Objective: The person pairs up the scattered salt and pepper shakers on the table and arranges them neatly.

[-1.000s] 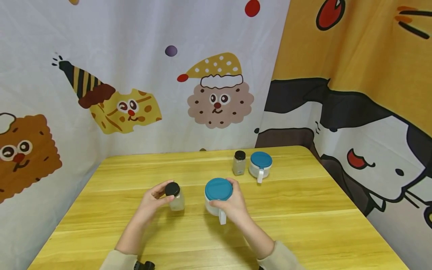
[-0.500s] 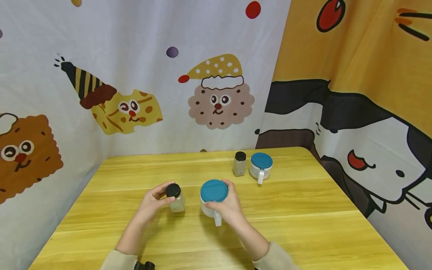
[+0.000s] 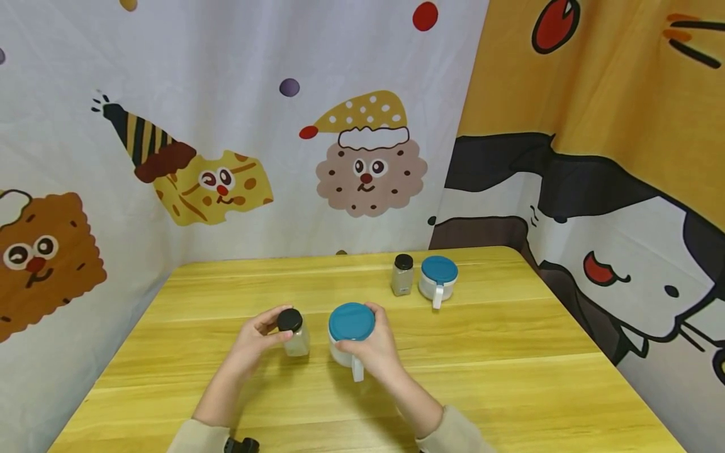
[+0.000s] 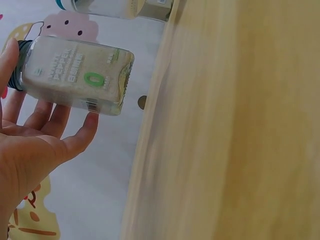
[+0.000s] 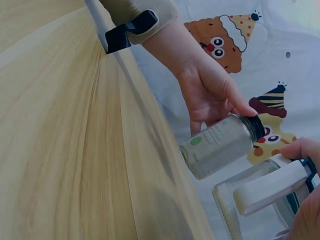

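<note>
My left hand (image 3: 256,338) grips a clear pepper jar (image 3: 297,345) by its black lid, thumb in front and fingers behind. Pale powder fills the jar, and its printed label faces the left wrist view (image 4: 80,75). To its right, my right hand (image 3: 378,347) holds a round glass seasoning pot (image 3: 351,322) with a blue lid and a white handle. The thumb lies at the lid's near edge and the fingers go round the far side, partly hidden. In the right wrist view the pot's white handle (image 5: 272,189) shows close beside the pepper jar (image 5: 217,147).
A second black-lidded jar (image 3: 402,281) and a second blue-lidded pot (image 3: 438,270) stand side by side at the back right of the wooden table (image 3: 510,377). A cartoon-printed curtain (image 3: 226,63) hangs behind the table's far edge.
My right hand has moved left with the blue-lidded seasoning pot, narrowing the gap to the pepper jar. The left hand stays almost in place.
</note>
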The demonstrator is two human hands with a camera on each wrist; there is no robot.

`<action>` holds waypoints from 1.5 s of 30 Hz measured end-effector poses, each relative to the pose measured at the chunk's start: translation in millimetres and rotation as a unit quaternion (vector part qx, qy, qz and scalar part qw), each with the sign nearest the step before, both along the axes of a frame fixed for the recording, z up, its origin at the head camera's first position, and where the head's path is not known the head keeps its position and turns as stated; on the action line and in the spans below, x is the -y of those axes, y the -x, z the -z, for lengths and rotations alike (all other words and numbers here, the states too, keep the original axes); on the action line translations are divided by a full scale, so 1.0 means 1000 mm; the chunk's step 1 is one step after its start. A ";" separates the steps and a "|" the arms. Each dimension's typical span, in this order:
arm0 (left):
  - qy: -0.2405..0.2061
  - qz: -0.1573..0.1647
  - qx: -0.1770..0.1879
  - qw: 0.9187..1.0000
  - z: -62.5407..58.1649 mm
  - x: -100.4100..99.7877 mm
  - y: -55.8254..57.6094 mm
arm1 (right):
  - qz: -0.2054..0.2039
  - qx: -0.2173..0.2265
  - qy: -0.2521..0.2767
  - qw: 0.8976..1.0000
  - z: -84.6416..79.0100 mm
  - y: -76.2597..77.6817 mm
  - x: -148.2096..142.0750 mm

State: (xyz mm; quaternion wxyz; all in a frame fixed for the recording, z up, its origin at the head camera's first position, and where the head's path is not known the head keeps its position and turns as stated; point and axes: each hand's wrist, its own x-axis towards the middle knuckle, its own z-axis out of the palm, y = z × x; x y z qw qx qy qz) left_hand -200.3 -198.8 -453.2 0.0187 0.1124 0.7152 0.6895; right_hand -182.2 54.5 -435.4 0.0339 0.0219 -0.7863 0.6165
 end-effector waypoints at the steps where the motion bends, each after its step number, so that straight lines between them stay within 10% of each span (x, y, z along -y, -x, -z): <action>1: 0.000 -0.001 0.001 1.000 0.000 0.000 0.000 | 0.001 0.002 -0.001 1.000 0.000 0.000 0.001; 45: 0.026 0.009 0.030 0.999 0.008 0.014 0.005 | 0.015 -0.013 0.001 1.000 0.025 0.004 0.033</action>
